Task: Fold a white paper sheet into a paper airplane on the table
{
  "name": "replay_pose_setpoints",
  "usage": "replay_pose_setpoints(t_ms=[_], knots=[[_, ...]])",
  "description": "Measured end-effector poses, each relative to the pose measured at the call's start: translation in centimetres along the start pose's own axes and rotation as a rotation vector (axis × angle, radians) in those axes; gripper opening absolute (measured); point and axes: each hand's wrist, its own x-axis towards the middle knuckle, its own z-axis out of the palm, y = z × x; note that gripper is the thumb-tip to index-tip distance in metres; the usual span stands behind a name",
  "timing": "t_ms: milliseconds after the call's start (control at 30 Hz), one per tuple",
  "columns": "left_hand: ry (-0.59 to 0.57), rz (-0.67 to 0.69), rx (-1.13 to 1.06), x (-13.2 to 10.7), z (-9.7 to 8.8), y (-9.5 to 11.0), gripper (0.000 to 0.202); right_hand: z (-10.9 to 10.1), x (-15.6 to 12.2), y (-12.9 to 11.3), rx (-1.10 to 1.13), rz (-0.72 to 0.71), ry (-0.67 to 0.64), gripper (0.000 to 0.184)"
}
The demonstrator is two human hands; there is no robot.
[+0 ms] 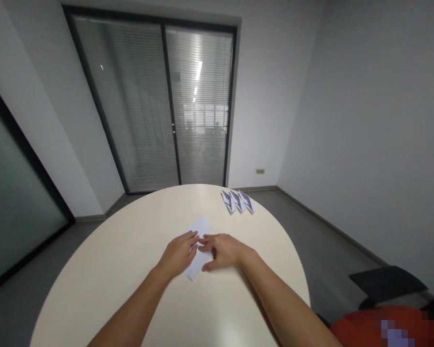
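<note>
A folded sheet of white paper (pixel 197 266) lies on the table, angled, with a pointed end toward me. My left hand (pixel 179 253) rests on its left part, palm down and fingers stretched out. From the right, my right hand (pixel 222 248) reaches over the paper, its fingertips close to those of my left hand. The thumb stands apart from the fingers, and nothing shows in its grip. Both hands cover the middle of the paper, so the folds there are hidden.
Three folded paper pieces (pixel 237 201) with dark markings lie overlapping near the far right edge of the round cream table (pixel 119 250). A chair with a red seat (pixel 358 325) and a black armrest (pixel 386 283) stands at the lower right. Glass doors with blinds (pixel 144 111) are beyond.
</note>
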Motion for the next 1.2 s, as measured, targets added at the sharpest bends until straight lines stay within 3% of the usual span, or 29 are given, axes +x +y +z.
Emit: replay_pose_setpoints(t_ms=[200,500,767,1000,1200], knots=[[-0.005,-0.015,-0.122,0.0,-0.3,0.0,0.038,0.0,0.0,0.3,0.059,-0.094,0.023,0.05],[-0.063,0.003,-0.303,-0.6,-1.2,-0.5,0.047,0.0,0.1,0.4,0.083,-0.038,0.035,0.051],[-0.122,0.082,-0.262,-0.8,-1.0,-1.2,0.049,0.2,0.0,0.8,0.072,0.0,0.061,0.057],[-0.17,0.18,-0.198,-1.5,-1.9,-0.8,0.058,0.5,0.0,1.3,0.056,-0.054,0.106,0.056],[-0.137,0.175,-0.196,-1.6,-1.9,-1.5,0.058,0.6,-0.2,1.9,0.033,0.012,0.091,0.06]])
